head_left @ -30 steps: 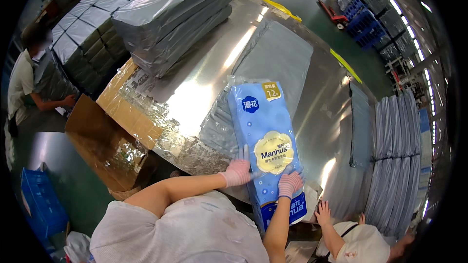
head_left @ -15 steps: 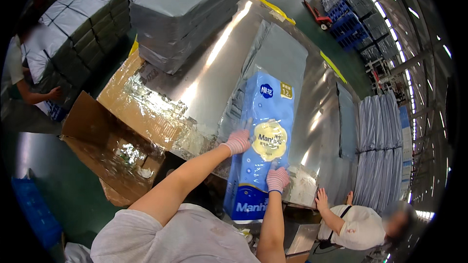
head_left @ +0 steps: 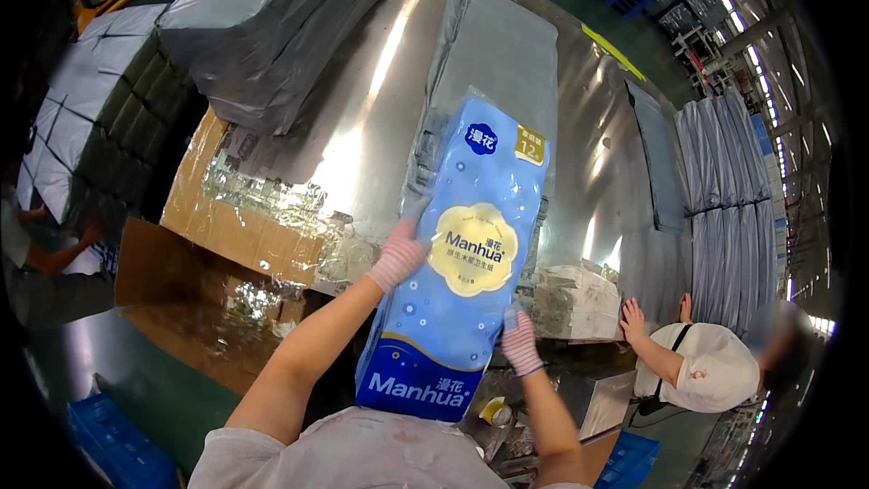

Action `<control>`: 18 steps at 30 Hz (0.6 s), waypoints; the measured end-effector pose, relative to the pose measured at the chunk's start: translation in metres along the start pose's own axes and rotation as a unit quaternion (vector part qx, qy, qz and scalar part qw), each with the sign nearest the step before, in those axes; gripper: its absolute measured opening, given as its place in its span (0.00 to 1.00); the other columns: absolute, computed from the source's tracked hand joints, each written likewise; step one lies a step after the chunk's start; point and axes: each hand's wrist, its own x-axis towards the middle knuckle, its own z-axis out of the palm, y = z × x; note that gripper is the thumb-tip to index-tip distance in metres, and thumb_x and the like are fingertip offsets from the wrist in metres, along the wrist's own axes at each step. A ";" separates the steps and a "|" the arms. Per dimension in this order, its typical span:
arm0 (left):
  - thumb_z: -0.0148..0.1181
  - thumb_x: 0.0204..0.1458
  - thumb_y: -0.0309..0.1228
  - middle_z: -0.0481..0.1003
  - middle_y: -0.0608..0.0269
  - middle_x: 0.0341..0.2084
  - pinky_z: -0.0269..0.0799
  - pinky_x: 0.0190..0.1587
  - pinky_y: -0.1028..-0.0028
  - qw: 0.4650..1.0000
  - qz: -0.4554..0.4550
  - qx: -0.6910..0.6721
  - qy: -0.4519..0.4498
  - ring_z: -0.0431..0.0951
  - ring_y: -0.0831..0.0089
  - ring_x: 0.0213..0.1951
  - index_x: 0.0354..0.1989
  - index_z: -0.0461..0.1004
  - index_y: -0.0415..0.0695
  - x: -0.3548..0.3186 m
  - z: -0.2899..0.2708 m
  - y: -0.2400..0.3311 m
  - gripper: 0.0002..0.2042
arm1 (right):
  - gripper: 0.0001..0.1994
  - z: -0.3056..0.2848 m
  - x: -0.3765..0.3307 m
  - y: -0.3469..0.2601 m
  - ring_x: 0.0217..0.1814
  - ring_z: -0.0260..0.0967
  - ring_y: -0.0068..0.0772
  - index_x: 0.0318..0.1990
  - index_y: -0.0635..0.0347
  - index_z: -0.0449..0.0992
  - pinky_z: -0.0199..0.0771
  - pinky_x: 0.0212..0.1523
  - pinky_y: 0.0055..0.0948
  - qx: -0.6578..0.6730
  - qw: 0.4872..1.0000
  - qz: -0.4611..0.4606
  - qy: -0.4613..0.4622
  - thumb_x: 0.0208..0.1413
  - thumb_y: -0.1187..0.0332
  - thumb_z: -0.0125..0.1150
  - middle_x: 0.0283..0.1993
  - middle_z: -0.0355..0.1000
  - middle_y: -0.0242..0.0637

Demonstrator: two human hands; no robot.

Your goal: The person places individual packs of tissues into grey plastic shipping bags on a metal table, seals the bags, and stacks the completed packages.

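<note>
1. The left hand (head_left: 398,254), in a striped glove, pressed its fingers (head_left: 415,214) against the left edge of the blue tissue roll pack (head_left: 471,263), grasping it.
2. The right hand (head_left: 519,342), gloved too, gripped the pack's lower right edge.
3. The pack stood between both sets of fingers, its top leaning over the shiny metal table (head_left: 362,100).
4. Just beyond the left fingers lay a grey plastic bag stack (head_left: 507,45); a cardboard box (head_left: 181,299) sat left of them.

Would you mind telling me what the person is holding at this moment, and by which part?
A tall blue plastic pack, gripped by its long sides: the left hand on its left edge about halfway up, the right hand on its right edge lower down.
</note>
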 end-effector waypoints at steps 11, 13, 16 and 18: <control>0.46 0.40 0.20 0.72 0.55 0.43 0.68 0.47 0.67 0.979 -0.146 -0.144 0.007 0.72 0.63 0.45 0.56 0.62 0.40 0.030 -0.038 -0.007 0.28 | 0.11 -0.108 0.323 -0.040 0.47 0.67 0.44 0.39 0.57 0.73 0.68 0.44 0.38 -0.377 0.921 -0.090 0.042 0.48 0.68 0.50 0.41 0.71 0.46; 0.49 0.41 0.22 0.72 0.54 0.42 0.67 0.47 0.65 0.979 -0.036 0.199 0.031 0.72 0.59 0.45 0.56 0.63 0.42 0.074 -0.021 0.013 0.27 | 0.08 -0.100 0.355 -0.034 0.46 0.69 0.41 0.33 0.56 0.75 0.70 0.42 0.36 -0.475 0.877 -0.074 0.014 0.46 0.70 0.50 0.40 0.72 0.43; 0.52 0.44 0.28 0.71 0.52 0.42 0.63 0.50 0.60 0.854 0.083 0.514 0.013 0.70 0.56 0.47 0.53 0.65 0.45 0.144 -0.010 0.007 0.23 | 0.06 -0.078 0.387 -0.012 0.41 0.72 0.39 0.28 0.54 0.77 0.72 0.37 0.34 -0.472 0.874 -0.096 0.066 0.45 0.69 0.52 0.35 0.75 0.41; 0.52 0.45 0.32 0.71 0.53 0.44 0.61 0.51 0.62 0.766 0.124 0.629 0.043 0.68 0.61 0.50 0.51 0.66 0.46 0.181 -0.009 0.020 0.21 | 0.06 -0.080 0.399 -0.019 0.39 0.72 0.42 0.28 0.56 0.77 0.72 0.37 0.35 -0.438 0.895 -0.073 0.036 0.45 0.68 0.54 0.33 0.74 0.44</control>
